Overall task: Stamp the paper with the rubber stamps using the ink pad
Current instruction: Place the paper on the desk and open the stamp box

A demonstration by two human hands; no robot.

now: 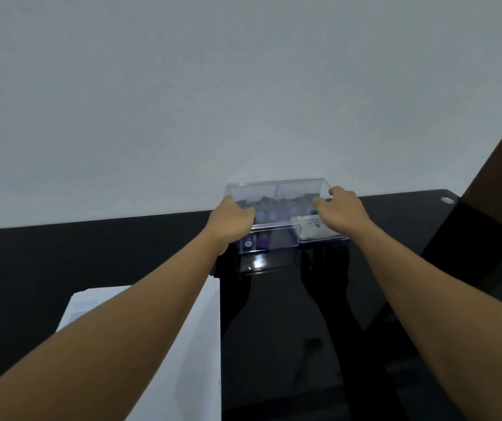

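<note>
Black table (91,253), pale wall (183,86); left hand (231,221), right hand (342,212): grips seemingly round clear box (274,237).

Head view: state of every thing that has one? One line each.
clear box: upright on the black table; lid on or off unclear.
left hand: grips the box's left end.
right hand: fingers curled on the box's right end.
stamps: in the left compartment.
white case: flat in the right compartment.
paper: flat on the table, partly under the left forearm.
</note>
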